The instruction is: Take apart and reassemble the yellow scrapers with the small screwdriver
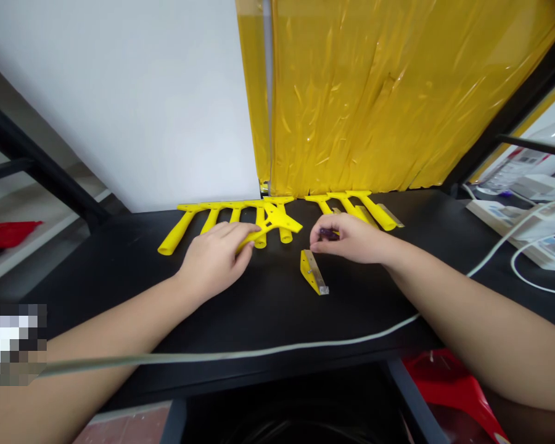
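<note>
My left hand is closed around the handle of a yellow plastic scraper body, whose wide flat head points right and is tilted above the table. My right hand is curled around a small dark purple object; most of it is hidden by the fingers, so its kind cannot be made out. Just below the right fingertips, a yellow plate with a metal strip lies on the black table. Behind the hands stand several more yellow scraper handles in a row, and others lie further right, at least one with a metal edge.
A pale cable crosses in front of the black tabletop. White power strips and a clear bottle are at the right. Yellow plastic sheeting and a white panel rise behind. Below right is a red object.
</note>
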### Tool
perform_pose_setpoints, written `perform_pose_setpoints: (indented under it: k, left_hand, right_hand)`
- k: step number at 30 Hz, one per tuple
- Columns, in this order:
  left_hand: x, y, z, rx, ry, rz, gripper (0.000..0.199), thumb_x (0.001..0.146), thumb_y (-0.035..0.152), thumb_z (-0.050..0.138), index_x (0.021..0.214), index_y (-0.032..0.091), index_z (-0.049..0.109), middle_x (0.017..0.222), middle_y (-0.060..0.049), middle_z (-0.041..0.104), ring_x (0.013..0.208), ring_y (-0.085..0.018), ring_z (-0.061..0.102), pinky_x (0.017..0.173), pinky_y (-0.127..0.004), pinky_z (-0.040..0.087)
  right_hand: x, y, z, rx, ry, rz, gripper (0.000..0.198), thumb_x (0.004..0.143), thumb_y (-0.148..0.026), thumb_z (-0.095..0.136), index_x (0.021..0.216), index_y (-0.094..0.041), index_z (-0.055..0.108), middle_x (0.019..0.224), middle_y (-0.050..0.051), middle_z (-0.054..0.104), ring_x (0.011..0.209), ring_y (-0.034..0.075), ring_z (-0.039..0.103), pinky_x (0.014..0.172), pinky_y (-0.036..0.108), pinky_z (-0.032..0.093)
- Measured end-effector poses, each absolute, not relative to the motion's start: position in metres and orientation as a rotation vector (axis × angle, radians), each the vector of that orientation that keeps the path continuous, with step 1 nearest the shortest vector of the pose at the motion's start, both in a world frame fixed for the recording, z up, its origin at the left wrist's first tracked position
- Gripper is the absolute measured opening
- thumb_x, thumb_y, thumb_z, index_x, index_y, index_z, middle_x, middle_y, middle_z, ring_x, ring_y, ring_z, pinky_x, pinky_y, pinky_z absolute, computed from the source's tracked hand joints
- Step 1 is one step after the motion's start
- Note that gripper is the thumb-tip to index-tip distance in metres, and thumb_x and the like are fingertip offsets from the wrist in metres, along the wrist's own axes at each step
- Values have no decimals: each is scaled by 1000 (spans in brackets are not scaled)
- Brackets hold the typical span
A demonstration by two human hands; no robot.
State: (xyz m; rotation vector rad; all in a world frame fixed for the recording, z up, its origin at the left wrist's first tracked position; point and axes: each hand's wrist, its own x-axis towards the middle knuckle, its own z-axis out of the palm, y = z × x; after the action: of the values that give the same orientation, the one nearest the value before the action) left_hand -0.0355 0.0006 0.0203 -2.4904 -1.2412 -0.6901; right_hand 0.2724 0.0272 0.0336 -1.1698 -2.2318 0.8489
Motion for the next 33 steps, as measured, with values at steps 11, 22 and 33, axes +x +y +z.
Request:
perform_pose_setpoints:
  k: [11,22,33]
  left_hand:
    - [-36,3,19,-2511,-1267,-673,26,104,27,51,124,23,67,123,-6,77,112,-28,72,87,-41,59]
    - [-36,3,16,-2547,-1218,-662,25,105,27,53,125,22,67,122,-5,77,113,-28,72,91,-42,60]
    - [-36,3,15,-2562,-1229,-646,26,105,27,52,124,22,68,123,-6,77,113,-28,72,89,-41,59]
  right_hand:
    - [267,21,26,-1141,-2436,873,15,83,-29,81,95,-21,78,101,5,70,80,17,63,73,31,50]
    - [265,4,38,-1039,-2735,694,15,83,-23,82,98,-24,80,105,5,73,94,23,70,84,34,53]
    - [272,16,31,-1099,-2753,379,16,85,-16,72,96,-23,79,102,7,76,96,27,69,88,42,52]
